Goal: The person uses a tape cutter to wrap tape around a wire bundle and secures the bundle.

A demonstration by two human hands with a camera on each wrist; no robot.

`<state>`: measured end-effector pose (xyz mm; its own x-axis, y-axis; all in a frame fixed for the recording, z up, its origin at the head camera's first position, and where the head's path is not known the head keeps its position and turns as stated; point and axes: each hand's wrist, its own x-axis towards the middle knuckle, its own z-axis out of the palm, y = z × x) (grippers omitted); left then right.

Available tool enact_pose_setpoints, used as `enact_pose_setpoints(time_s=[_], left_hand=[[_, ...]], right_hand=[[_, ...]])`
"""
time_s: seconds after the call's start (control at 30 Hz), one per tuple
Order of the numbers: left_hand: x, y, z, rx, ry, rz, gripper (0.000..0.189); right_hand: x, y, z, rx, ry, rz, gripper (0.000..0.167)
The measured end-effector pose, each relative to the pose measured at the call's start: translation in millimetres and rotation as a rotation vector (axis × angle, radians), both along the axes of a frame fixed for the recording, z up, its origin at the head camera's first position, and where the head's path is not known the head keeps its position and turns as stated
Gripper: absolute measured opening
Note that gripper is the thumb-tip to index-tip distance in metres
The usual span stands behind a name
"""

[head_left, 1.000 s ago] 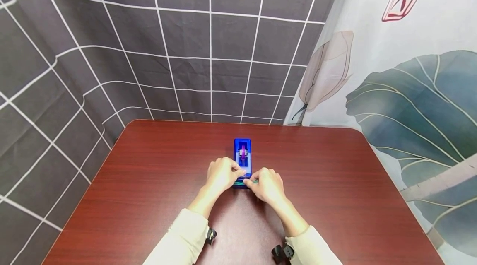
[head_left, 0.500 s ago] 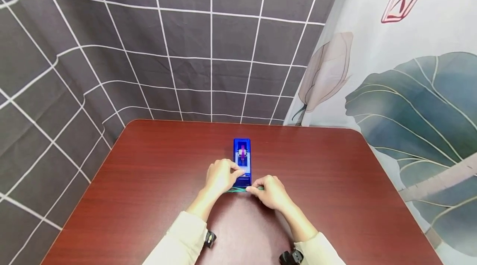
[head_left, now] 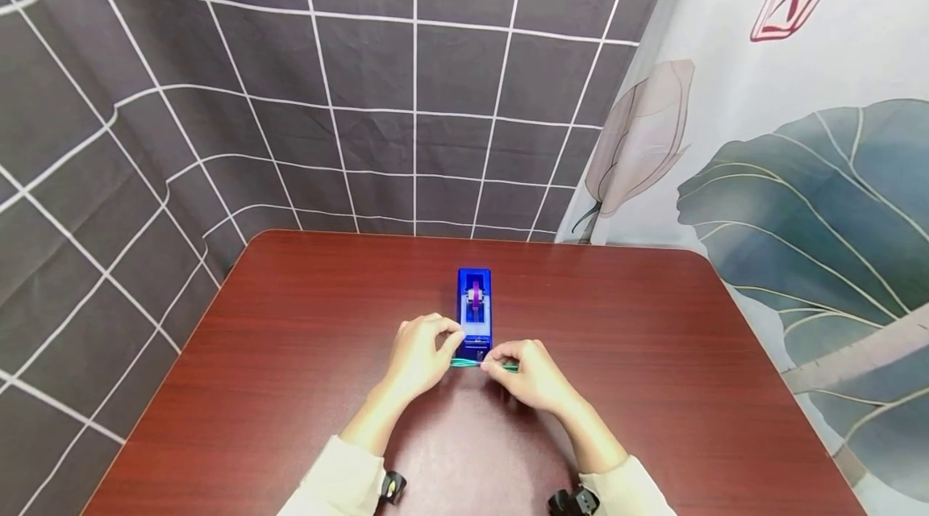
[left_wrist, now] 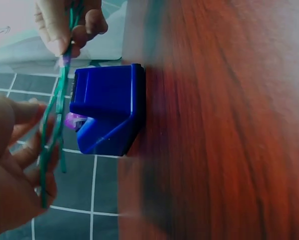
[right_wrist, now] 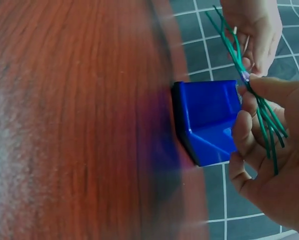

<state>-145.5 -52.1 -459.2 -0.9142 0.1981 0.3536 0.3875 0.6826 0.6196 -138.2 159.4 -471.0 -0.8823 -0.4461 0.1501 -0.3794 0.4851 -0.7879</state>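
Observation:
A blue tape dispenser (head_left: 476, 332) with a purple roll (head_left: 475, 298) stands on the table. My right hand (head_left: 530, 375) pinches a bundle of thin green wire-like strands (right_wrist: 269, 120) between thumb and fingers, just in front of the dispenser. A small purplish band (right_wrist: 245, 76) shows round the bundle beside the right thumb. My left hand (head_left: 417, 355) is at the dispenser's left front corner, thumb and index finger brought close together. In the left wrist view its fingers overlap the strands' far ends; I cannot tell whether they pinch anything.
The reddish-brown wooden table (head_left: 305, 314) has rounded far corners. Behind it hangs a dark grey gridded curtain (head_left: 363, 56), with a pale leaf-printed curtain (head_left: 791, 201) on the right. Small black wrist cameras (head_left: 392, 487) sit at both cream sleeves.
My right hand has drawn the green bundle back from over the dispenser's front towards me. My left hand has moved left, away from the dispenser's cutting edge.

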Motion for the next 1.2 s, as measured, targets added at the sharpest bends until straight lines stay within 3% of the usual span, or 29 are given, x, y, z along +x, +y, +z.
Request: enact_pose_setpoints(time_s=[0.2, 0.53, 0.7, 0.97, 1.2], left_hand=[[10.5, -2.8, 1.2, -0.014, 0.143, -0.131, 0.003], [14.0, -4.0, 5.4, -0.083, 0.461, -0.204, 0.014], [14.4, -2.8, 6.5, -0.126, 0.491, -0.210, 0.014], [13.9, -2.1, 5.7, -0.140, 0.485, -0.197, 0.008], [14.9, -1.6, 6.6, -0.190, 0.468, -0.198, 0.006]], right_hand=[[-0.6, 1, 3.6, -0.059, 0.014, 0.006, 0.009], [1.0, 0, 13.2, -0.081, 0.000, 0.005, 0.010], [2.3, -2, 15.7, -0.092, 0.011, 0.019, 0.010], [2.1, -3, 18.0, -0.090, 0.094, 0.038, 0.008], [1.8, -4, 20.9, -0.096, 0.098, 0.051, 0.007]])
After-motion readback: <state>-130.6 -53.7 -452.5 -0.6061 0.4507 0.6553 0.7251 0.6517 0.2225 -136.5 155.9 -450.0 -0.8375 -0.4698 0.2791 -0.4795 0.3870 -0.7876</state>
